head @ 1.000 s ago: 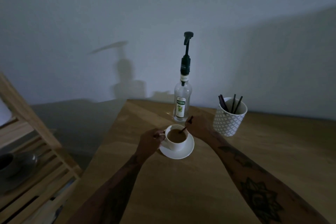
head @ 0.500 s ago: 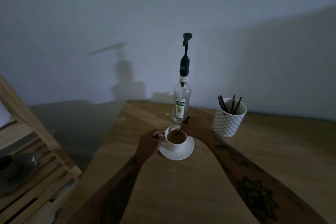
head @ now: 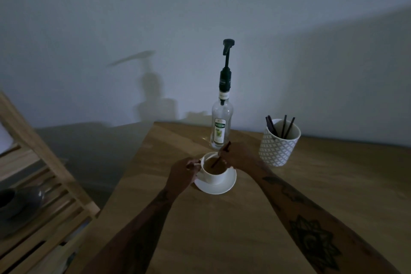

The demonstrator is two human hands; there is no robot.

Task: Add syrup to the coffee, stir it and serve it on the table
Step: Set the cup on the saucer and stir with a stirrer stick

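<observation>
Coffee (head: 214, 168), pale brown, fills a white cup (head: 214, 173) seated on a white saucer (head: 216, 186) near the left edge of a wooden table (head: 222, 229). A dark stirrer (head: 219, 155) slants into the liquid, its lower end submerged and its upper end pinched between the fingertips of the right hand (head: 236, 157), which hovers over the cup's far right rim. The left hand (head: 182, 173) is closed around the cup's handle side, fingers pressed to the wall, steadying it on the saucer. Behind the cup, just beside the right hand, stands a clear syrup bottle (head: 220, 129) with a tall black pump (head: 226, 66), upright and untouched. To the right, apart from the saucer, a patterned white pot (head: 279, 144) holds more dark sticks. A wooden rack (head: 33, 173) with a grey dish occupies the left margin.

Step in hand, as judged: stirring. Good execution calls for small, even circles with the tip kept low and clear of the rim, so that nothing slops into the saucer; the steadying grip should hold the cup flat. Dim light makes the liquid level hard to read, which argues for a slow pace.
</observation>
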